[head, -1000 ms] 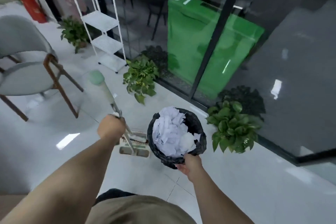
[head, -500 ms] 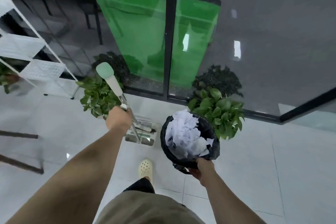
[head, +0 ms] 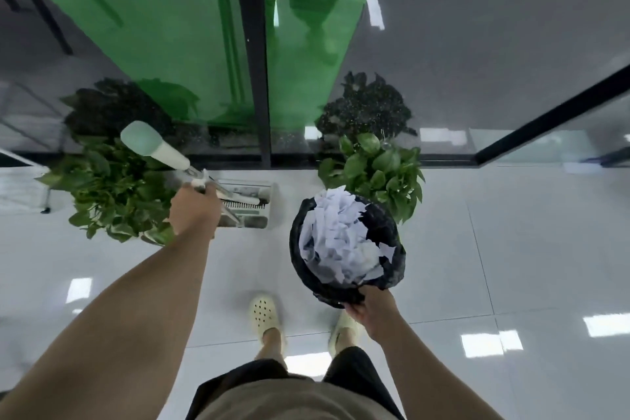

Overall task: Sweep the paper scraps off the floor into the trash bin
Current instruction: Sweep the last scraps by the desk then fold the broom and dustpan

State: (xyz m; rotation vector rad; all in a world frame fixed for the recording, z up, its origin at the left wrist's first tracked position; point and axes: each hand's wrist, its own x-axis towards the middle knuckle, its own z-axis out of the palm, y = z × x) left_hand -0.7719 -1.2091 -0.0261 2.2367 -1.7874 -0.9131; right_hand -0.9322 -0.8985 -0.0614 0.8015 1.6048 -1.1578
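Note:
My left hand (head: 195,211) grips the metal shafts of a broom and dustpan set, whose pale green handle (head: 153,147) sticks up to the upper left. The dustpan (head: 250,206) with its comb teeth hangs just right of that hand, near the glass wall. My right hand (head: 370,309) holds the near rim of a trash bin (head: 385,225) lined with a black bag. The bin is carried above the floor and is heaped with white paper scraps (head: 337,242).
A glass wall with a black frame post (head: 254,54) runs across ahead, a green panel (head: 170,27) behind it. Potted plants stand on the floor at left (head: 112,191) and right (head: 378,164) of the post. My feet in pale clogs (head: 264,315) stand on white tiles.
I have turned right and stepped closer to the glass wall; chair and white shelf have left the view. Both hands keep their holds, the bin and dustpan now between the two plants.

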